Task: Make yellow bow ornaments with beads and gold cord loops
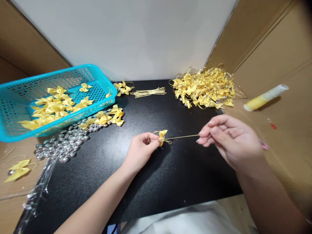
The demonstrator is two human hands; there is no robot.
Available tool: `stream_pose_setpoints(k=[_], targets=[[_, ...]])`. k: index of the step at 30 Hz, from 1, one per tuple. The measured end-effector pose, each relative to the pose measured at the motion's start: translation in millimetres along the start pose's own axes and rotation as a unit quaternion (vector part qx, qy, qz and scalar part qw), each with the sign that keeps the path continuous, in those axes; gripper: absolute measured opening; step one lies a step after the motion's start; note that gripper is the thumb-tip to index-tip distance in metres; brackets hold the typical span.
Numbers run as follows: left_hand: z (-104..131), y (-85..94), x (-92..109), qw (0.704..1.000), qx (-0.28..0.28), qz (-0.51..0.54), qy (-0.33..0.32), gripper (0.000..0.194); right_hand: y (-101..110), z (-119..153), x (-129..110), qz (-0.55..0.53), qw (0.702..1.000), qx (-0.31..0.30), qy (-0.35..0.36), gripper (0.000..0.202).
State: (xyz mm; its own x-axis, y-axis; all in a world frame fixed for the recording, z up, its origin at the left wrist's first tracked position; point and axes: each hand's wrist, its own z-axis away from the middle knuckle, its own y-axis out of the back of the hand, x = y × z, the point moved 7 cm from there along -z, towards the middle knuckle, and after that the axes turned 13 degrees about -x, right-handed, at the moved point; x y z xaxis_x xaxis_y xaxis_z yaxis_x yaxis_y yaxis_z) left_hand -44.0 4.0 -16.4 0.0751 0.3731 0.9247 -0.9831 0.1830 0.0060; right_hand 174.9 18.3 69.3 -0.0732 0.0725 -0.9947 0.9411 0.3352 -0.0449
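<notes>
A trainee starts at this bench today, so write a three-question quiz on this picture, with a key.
1. True or false: loose silver beads lie outside the turquoise basket.
2. What does the left hand pinch? A) a yellow bow; B) the basket; C) nothing.
3. Fill in: a gold cord stretches from the left hand's fingertips to the ____.

Key: 1 true; 2 A; 3 right hand.

One left hand point(141, 148) is holding one yellow ribbon bow point(163, 133), one right hand point(230, 139) one thin gold cord point(182, 136); one turquoise perforated plastic basket point(98, 76) is standing left, one yellow-and-white tube point(265, 97) is showing right; silver beads point(67, 143) and piled bows point(204, 87) are overlapping uncountably.
</notes>
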Motion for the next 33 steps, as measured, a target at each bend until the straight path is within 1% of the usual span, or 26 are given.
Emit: stream_pose_setpoints(k=[4, 9, 12, 14, 17, 20, 23, 27, 30, 33], targets=[[-1, 1.0, 1, 1.000, 0.002, -0.002, 0.014, 0.020, 16, 2, -11, -0.014, 0.999, 0.026, 0.015, 0.021], [-1, 1.5, 1, 1.000, -0.007, -0.014, 0.027, 0.021, 43, 7, -28, -0.043, 0.990, 0.117, 0.071, 0.018], [-2, -0.2, 1, 0.999, -0.020, -0.019, 0.027, 0.021, 53, 8, -35, -0.024, 0.986, 0.135, 0.092, 0.013], [-2, -1.2, 2, 0.999, -0.028, -0.022, 0.027, 0.021, 60, 7, -38, -0.005, 0.986, 0.142, 0.090, 0.012], [-3, -1.9, 2, 0.999, -0.037, -0.023, 0.032, 0.021, 76, 6, -37, 0.027, 0.983, 0.169, 0.066, 0.012], [-3, -3.6, 0, 0.998, -0.054, -0.020, 0.032, 0.022, 89, 4, -35, 0.049, 0.983, 0.170, 0.052, 0.019], [-3, -4.9, 0, 0.998, -0.062, -0.013, 0.019, 0.022, 90, 0, -31, 0.053, 0.986, 0.151, 0.045, 0.019], [-4, -5.9, 0, 0.998, -0.062, -0.009, 0.008, 0.020, 84, 0, -30, 0.008, 0.986, 0.159, 0.058, 0.009], [-4, -3.5, -2, 0.999, -0.042, -0.017, 0.018, 0.016, 80, 2, -34, -0.035, 0.984, 0.149, 0.086, 0.011], [-5, -1.1, -2, 0.999, -0.024, -0.027, 0.019, 0.013, 84, 5, -36, -0.054, 0.982, 0.149, 0.101, 0.009]])
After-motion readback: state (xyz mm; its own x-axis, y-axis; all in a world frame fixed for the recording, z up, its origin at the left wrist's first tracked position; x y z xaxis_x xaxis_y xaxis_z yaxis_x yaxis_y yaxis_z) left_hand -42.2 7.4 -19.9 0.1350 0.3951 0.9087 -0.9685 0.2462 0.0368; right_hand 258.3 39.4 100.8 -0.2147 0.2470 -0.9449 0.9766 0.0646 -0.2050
